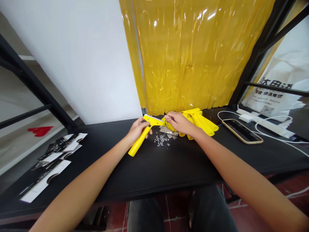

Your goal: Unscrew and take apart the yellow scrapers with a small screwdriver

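Observation:
My left hand (138, 130) is closed round a yellow scraper (140, 141) where its handle meets the wide head. The handle slants down toward me and a metal strip edges the head's far side. By the head's right end, my right hand (177, 121) is closed in a pinch; what its fingertips hold, if anything, is too small to make out. Below the hands lies a scatter of small screws and nuts (161, 140). Flat grey metal pieces (167, 130) lie partly hidden under my right hand. Behind that hand is a pile of yellow scraper handles (205, 124).
White-and-black card sleeves (48, 177) lie at the left of the black table (149, 174). To the right are a phone (242, 131), a white power strip (265, 122) and loose cables. A yellow plastic curtain (193, 58) and a white panel (79, 58) stand behind.

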Demonstrator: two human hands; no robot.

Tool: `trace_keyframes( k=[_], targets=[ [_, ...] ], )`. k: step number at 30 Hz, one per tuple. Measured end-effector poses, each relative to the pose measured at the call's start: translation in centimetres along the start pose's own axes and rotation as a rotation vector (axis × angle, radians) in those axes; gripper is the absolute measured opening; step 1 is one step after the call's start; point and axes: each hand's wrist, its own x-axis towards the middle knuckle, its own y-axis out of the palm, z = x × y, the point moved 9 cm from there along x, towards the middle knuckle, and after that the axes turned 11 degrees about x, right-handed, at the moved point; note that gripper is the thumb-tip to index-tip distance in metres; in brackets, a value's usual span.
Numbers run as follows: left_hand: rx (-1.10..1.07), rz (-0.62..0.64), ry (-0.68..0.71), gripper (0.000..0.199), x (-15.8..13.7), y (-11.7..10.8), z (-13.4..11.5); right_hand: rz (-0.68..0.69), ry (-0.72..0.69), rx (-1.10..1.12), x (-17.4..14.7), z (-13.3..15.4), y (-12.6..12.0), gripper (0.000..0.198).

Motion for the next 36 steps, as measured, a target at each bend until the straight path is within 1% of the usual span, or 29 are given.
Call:
trace_keyframes(
  k=[2,5,8,10,11,12,13,14,15,17,18,20,21,23,24,25,26,27,28,30,31,33,34,36],
  targets=[
    [0.025,0.018,0.024,0.033,-0.2,0.0,-0.5,0.003,0.023,0.11,0.1,-0.1,0.4,0.028],
    [0.03,0.039,0.057,0.034,-0.4,0.2,-1.1,0.008,0.111,0.228,0.0,-0.7,1.3,0.024],
    [0.024,0.05,0.083,0.036,-0.6,0.6,-1.7,-0.064,0.152,0.287,0.0,-1.2,1.4,0.031],
    [0.098,-0.016,0.147,0.037,-1.0,0.4,-2.5,-0.158,0.217,0.358,0.0,-2.0,0.9,0.03],
    [0.18,-0.076,0.203,0.036,-1.3,0.1,-3.1,-0.192,0.278,0.421,-0.2,-2.5,0.7,0.033],
    [0.287,-0.137,0.272,0.034,-1.7,-0.2,-4.0,-0.196,0.349,0.502,-0.3,-2.9,0.9,0.039],
    [0.407,-0.187,0.348,0.03,-2.2,-0.2,-4.8,-0.169,0.42,0.594,-0.5,-3.2,1.4,0.045],
    [0.525,-0.214,0.418,0.026,-2.8,0.0,-5.6,-0.113,0.478,0.683,-0.7,-3.2,2.0,0.049],
    [0.618,-0.212,0.476,0.023,-3.3,0.4,-6.1,-0.043,0.512,0.761,-0.9,-2.9,2.7,0.05],
    [0.714,-0.165,0.521,0.022,-3.9,1.3,-6.4,0.079,0.511,0.858,-1.1,-1.9,3.7,0.045],
    [0.73,-0.14,0.516,0.023,-4.1,1.7,-6.2,0.109,0.495,0.88,-1.1,-1.5,3.9,0.041],
    [0.737,-0.136,0.497,0.028,-4.1,1.9,-6.0,0.118,0.469,0.902,-1.1,-1.1,4.1,0.035],
    [0.737,-0.164,0.495,0.032,-4.1,1.7,-6.0,0.106,0.466,0.907,-1.1,-1.2,4.1,0.032],
    [0.718,-0.264,0.497,0.048,-4.1,1.0,-6.2,0.069,0.462,0.901,-1.1,-1.4,3.9,0.028],
    [0.693,-0.312,0.487,0.058,-4.0,0.6,-6.2,0.056,0.455,0.891,-1.0,-1.4,3.8,0.028],
    [0.656,-0.332,0.461,0.066,-3.8,0.3,-6.1,0.045,0.444,0.875,-0.9,-1.4,3.8,0.027],
    [0.61,-0.318,0.418,0.068,-3.5,0.1,-5.8,0.036,0.429,0.857,-0.9,-1.4,3.7,0.026],
    [0.563,-0.269,0.362,0.065,-3.0,0.2,-5.3,0.029,0.415,0.839,-0.8,-1.4,3.8,0.025],
    [0.524,-0.199,0.301,0.057,-2.5,0.4,-4.7,0.028,0.402,0.817,-0.8,-1.3,3.8,0.026],
    [0.477,-0.075,0.196,0.035,-1.9,0.9,-3.6,0.029,0.383,0.754,-0.6,-1.4,4.1,0.034],
    [0.467,-0.042,0.149,0.028,-1.6,0.8,-3.1,0.024,0.36,0.683,-0.5,-1.6,4.0,0.04],
    [0.444,-0.014,0.036,0.028,-1.2,0.4,-1.8,0.012,0.285,0.469,-0.2,-1.8,3.6,0.047],
    [0.421,-0.004,-0.032,0.031,-1.0,0.1,-1.0,0.01,0.233,0.343,-0.1,-1.8,3.2,0.045],
    [0.358,0.009,-0.175,0.032,-0.8,-0.5,0.7,0.029,0.163,0.189,0.0,-2.1,2.8,0.033]
  ],
)
